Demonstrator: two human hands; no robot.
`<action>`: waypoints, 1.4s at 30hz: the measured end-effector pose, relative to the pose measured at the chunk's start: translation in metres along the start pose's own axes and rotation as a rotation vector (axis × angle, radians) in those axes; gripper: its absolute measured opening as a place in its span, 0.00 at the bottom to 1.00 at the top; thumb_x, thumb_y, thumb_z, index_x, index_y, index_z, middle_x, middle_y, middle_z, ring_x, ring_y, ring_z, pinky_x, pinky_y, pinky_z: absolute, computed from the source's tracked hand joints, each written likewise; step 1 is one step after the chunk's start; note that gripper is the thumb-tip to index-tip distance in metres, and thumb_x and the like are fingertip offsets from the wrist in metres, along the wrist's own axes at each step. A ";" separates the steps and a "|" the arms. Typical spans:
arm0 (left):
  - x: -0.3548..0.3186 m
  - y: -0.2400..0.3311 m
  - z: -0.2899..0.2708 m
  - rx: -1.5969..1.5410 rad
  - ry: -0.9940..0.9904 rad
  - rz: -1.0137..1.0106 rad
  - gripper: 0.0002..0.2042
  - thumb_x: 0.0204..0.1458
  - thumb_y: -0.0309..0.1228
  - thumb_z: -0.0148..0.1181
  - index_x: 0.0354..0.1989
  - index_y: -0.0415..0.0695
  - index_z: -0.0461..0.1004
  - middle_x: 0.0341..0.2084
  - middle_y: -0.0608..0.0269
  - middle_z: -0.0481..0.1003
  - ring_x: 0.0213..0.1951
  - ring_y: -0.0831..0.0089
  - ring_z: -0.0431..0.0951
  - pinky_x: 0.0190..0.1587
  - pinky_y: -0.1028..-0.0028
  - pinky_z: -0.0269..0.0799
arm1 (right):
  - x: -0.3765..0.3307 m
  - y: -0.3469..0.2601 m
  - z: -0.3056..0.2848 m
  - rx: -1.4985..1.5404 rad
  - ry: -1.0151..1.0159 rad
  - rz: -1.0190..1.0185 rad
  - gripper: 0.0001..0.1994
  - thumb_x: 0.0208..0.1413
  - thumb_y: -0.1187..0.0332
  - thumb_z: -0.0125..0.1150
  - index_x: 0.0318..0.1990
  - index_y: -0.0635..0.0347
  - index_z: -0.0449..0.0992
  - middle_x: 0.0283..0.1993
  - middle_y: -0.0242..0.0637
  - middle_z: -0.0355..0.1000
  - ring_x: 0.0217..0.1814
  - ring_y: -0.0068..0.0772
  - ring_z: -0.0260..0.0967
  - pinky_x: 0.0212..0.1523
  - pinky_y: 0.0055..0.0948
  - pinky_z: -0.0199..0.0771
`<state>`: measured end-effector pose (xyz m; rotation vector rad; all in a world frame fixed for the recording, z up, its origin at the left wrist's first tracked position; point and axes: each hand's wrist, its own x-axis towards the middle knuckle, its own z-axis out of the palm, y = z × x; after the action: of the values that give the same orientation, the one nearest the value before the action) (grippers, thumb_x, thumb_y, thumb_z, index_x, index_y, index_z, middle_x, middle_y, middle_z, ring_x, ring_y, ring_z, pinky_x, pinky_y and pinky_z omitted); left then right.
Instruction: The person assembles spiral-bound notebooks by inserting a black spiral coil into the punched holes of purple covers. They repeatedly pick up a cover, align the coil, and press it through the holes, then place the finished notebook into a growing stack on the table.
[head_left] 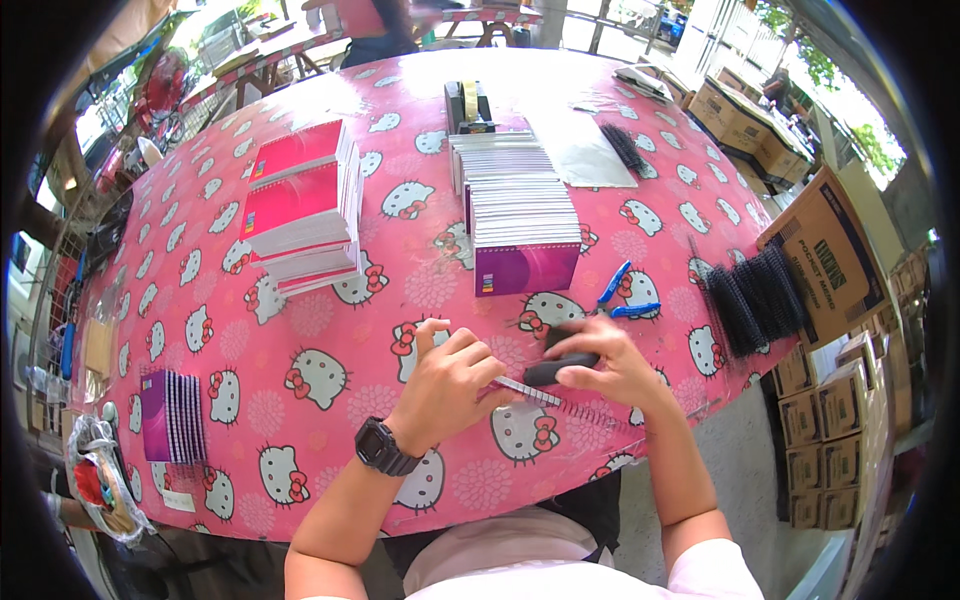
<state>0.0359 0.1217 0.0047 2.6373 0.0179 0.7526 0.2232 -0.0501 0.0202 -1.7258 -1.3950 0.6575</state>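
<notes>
My left hand, with a black watch on its wrist, pinches a small notebook seen edge-on. A thin dark spiral coil runs along its edge and trails out to the right, beneath my right wrist. My right hand is curled around a dark rounded object; its kind cannot be made out. Just beyond that hand lie blue-handled pliers. Ahead stands a long row of purple-covered notebooks, their white page edges upward.
Pink-covered notebooks are stacked left of centre. Purple notebooks with coils stand at the near left. Black coils fill an open carton on the right. A tape dispenser and loose coils lie farther back.
</notes>
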 end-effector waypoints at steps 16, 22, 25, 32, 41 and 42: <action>0.005 0.002 -0.011 -0.042 0.205 -0.100 0.32 0.37 0.37 0.74 0.55 0.49 0.71 0.29 0.68 0.78 0.35 0.75 0.76 0.55 0.63 0.59 | 0.020 0.006 0.011 -0.026 0.027 0.056 0.27 0.45 0.44 0.67 0.42 0.60 0.80 0.48 0.41 0.73 0.60 0.41 0.63 0.59 0.39 0.60; -0.026 -0.034 -0.011 -0.522 0.112 -0.526 0.19 0.39 0.23 0.71 0.43 0.41 0.78 0.33 0.64 0.77 0.37 0.76 0.77 0.36 0.76 0.74 | 0.030 -0.004 0.015 0.213 -0.092 0.000 0.28 0.48 0.42 0.64 0.44 0.60 0.79 0.44 0.39 0.74 0.59 0.41 0.62 0.58 0.37 0.60; -0.030 -0.030 -0.005 -0.989 0.165 -0.621 0.13 0.45 0.19 0.65 0.42 0.41 0.78 0.32 0.67 0.77 0.34 0.81 0.76 0.34 0.81 0.70 | 0.036 -0.003 0.014 0.227 -0.058 0.004 0.27 0.48 0.44 0.64 0.43 0.60 0.79 0.45 0.39 0.73 0.58 0.39 0.63 0.56 0.37 0.61; -0.029 -0.037 -0.002 -0.944 0.148 -0.670 0.12 0.49 0.17 0.62 0.43 0.38 0.78 0.30 0.68 0.75 0.32 0.82 0.76 0.34 0.84 0.70 | 0.045 -0.002 0.016 0.386 -0.059 0.053 0.21 0.51 0.52 0.65 0.43 0.61 0.78 0.42 0.38 0.72 0.50 0.31 0.65 0.49 0.30 0.64; -0.034 -0.038 0.003 -0.978 0.170 -0.668 0.13 0.49 0.20 0.63 0.44 0.40 0.79 0.32 0.65 0.78 0.31 0.82 0.77 0.34 0.83 0.72 | 0.048 -0.002 0.028 0.457 -0.122 0.027 0.25 0.50 0.45 0.64 0.44 0.58 0.78 0.39 0.39 0.72 0.41 0.33 0.65 0.43 0.32 0.66; -0.035 -0.040 0.005 -0.981 0.171 -0.674 0.12 0.50 0.20 0.63 0.44 0.40 0.79 0.31 0.66 0.77 0.31 0.82 0.76 0.34 0.84 0.71 | 0.052 -0.005 0.030 0.218 -0.083 0.045 0.26 0.49 0.44 0.65 0.45 0.58 0.77 0.39 0.40 0.72 0.41 0.35 0.65 0.44 0.33 0.66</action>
<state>0.0123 0.1528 -0.0315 1.4842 0.4394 0.5334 0.2099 0.0081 0.0133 -1.5759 -1.2919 0.8811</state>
